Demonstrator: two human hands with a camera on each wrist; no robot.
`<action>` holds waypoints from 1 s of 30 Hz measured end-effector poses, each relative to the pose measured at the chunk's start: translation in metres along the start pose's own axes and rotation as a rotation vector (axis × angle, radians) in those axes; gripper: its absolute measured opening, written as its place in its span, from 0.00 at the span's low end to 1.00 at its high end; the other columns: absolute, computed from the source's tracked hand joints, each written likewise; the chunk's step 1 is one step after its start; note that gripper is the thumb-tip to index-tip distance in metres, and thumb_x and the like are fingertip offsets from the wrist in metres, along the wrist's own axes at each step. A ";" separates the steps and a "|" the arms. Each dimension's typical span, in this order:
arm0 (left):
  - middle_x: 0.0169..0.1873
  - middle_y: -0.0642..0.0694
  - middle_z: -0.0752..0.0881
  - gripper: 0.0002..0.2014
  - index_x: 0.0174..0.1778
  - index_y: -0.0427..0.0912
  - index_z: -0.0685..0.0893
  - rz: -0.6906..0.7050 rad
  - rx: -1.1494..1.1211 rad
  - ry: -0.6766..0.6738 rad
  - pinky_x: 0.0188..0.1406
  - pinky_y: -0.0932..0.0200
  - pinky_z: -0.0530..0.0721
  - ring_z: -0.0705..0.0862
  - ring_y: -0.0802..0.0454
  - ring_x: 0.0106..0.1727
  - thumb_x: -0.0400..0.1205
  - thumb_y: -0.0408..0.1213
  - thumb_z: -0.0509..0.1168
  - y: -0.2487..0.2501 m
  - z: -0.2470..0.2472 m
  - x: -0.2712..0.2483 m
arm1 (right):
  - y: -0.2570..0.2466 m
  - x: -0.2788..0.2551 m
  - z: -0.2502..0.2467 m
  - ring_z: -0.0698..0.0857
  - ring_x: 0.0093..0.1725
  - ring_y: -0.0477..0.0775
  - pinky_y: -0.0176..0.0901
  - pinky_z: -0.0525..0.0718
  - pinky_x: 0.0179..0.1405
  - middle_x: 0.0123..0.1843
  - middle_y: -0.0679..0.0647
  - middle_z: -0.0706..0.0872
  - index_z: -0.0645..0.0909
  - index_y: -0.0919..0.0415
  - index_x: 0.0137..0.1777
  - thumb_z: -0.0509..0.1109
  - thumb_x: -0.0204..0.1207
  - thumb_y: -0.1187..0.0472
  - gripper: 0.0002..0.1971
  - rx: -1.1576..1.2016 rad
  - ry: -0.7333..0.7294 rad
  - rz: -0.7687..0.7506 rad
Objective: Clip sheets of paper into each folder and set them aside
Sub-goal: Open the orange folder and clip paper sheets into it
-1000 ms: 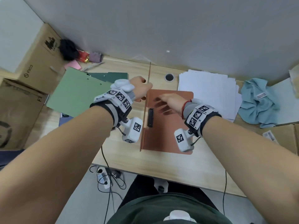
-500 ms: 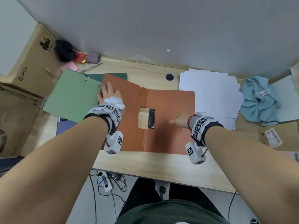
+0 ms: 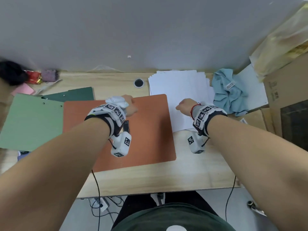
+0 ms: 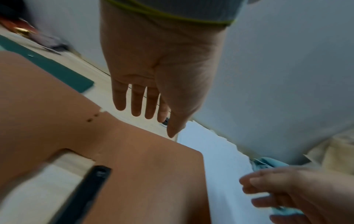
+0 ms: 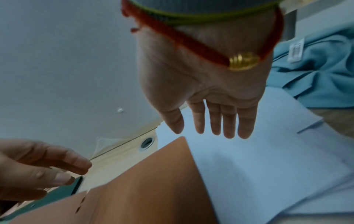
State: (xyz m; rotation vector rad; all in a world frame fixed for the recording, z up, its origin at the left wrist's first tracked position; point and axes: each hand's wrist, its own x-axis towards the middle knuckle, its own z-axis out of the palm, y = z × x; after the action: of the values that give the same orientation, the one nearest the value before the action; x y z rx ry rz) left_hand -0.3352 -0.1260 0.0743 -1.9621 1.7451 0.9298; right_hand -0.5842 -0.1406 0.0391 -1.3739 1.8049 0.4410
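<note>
An orange folder (image 3: 150,130) lies spread flat on the desk, its black clip (image 3: 126,126) at the spine. My left hand (image 3: 130,105) hovers over the folder's far middle, fingers (image 4: 138,104) straight and holding nothing. My right hand (image 3: 184,106) is over the stack of white paper (image 3: 181,90) just right of the folder, fingers (image 5: 228,122) straight and empty. The folder (image 5: 149,181) overlaps the stack's left edge. The clip (image 4: 86,191) shows blurred in the left wrist view.
A light green folder (image 3: 31,120) and a dark green one (image 3: 73,95) lie at the left. A blue cloth (image 3: 228,92) sits right of the paper, cardboard boxes (image 3: 288,90) beyond it. A cable hole (image 3: 138,83) and small clutter (image 3: 35,76) lie along the wall.
The folder has gone from half raised to lying fully spread. My left hand moved right from the left cover to the spine; my right hand moved off the folder onto the paper stack.
</note>
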 end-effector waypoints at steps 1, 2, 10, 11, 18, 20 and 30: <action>0.60 0.43 0.86 0.15 0.66 0.42 0.82 0.041 -0.013 0.022 0.46 0.60 0.79 0.85 0.45 0.50 0.83 0.39 0.66 0.013 0.001 0.002 | 0.007 0.002 -0.009 0.81 0.45 0.62 0.43 0.74 0.38 0.52 0.62 0.85 0.79 0.66 0.46 0.63 0.80 0.54 0.13 0.028 0.030 0.016; 0.67 0.43 0.83 0.21 0.73 0.44 0.78 0.069 -0.022 0.017 0.52 0.58 0.79 0.85 0.44 0.58 0.83 0.41 0.66 0.024 0.002 0.001 | 0.009 -0.001 -0.015 0.82 0.47 0.63 0.42 0.76 0.38 0.54 0.63 0.85 0.80 0.66 0.49 0.63 0.79 0.56 0.12 0.064 0.052 0.029; 0.80 0.44 0.71 0.30 0.83 0.45 0.65 0.143 0.049 -0.109 0.69 0.55 0.73 0.73 0.44 0.77 0.85 0.43 0.64 0.089 0.033 0.032 | 0.052 0.035 -0.040 0.78 0.70 0.66 0.44 0.72 0.42 0.78 0.64 0.70 0.61 0.66 0.80 0.68 0.81 0.57 0.31 0.238 0.131 0.214; 0.81 0.44 0.69 0.31 0.84 0.44 0.63 0.145 0.070 -0.125 0.72 0.54 0.71 0.71 0.44 0.79 0.85 0.44 0.64 0.089 0.037 0.035 | 0.053 0.039 -0.040 0.78 0.70 0.66 0.44 0.73 0.43 0.78 0.64 0.70 0.62 0.66 0.80 0.68 0.81 0.56 0.31 0.238 0.126 0.218; 0.84 0.43 0.61 0.33 0.85 0.43 0.60 0.107 0.206 -0.249 0.76 0.48 0.69 0.68 0.42 0.81 0.85 0.50 0.62 0.091 0.052 0.056 | 0.057 0.063 -0.039 0.74 0.74 0.67 0.49 0.75 0.54 0.79 0.65 0.68 0.58 0.67 0.81 0.74 0.76 0.51 0.41 0.245 0.081 0.252; 0.85 0.41 0.57 0.34 0.85 0.42 0.59 0.099 0.237 -0.278 0.76 0.47 0.67 0.66 0.40 0.81 0.86 0.52 0.60 0.093 0.054 0.060 | 0.056 0.068 -0.039 0.76 0.73 0.67 0.50 0.77 0.56 0.78 0.66 0.71 0.60 0.68 0.80 0.76 0.75 0.49 0.42 0.256 0.068 0.257; 0.86 0.42 0.52 0.37 0.86 0.44 0.57 0.097 0.183 -0.312 0.80 0.47 0.63 0.62 0.41 0.84 0.85 0.54 0.63 0.082 0.059 0.071 | 0.052 0.069 -0.036 0.80 0.70 0.61 0.54 0.78 0.72 0.75 0.56 0.79 0.72 0.63 0.77 0.80 0.70 0.48 0.39 0.519 0.038 0.108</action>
State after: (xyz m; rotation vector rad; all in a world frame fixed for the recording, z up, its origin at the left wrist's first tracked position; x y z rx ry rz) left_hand -0.4273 -0.1546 -0.0033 -1.5385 1.6890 1.0074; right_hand -0.6519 -0.1913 -0.0011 -0.9321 1.8597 -0.0076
